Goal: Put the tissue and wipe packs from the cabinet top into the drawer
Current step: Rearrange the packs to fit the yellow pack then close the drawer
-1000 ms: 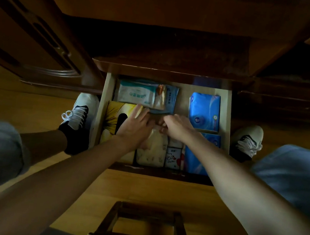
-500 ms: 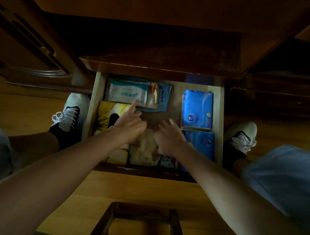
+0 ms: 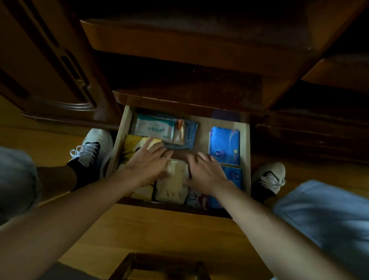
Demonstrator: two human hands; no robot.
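Down inside the open drawer (image 3: 118, 144), I see my left hand (image 3: 148, 165) and right hand (image 3: 207, 175) flat, fingers spread, either side of a cream pack (image 3: 172, 183). Both hide parts of the yellow pack (image 3: 131, 147) and lower blue pack (image 3: 233, 177). Dim light blurs labels.

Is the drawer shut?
No, the drawer is pulled open, with packs lying inside and both the left hand and right hand reaching in.
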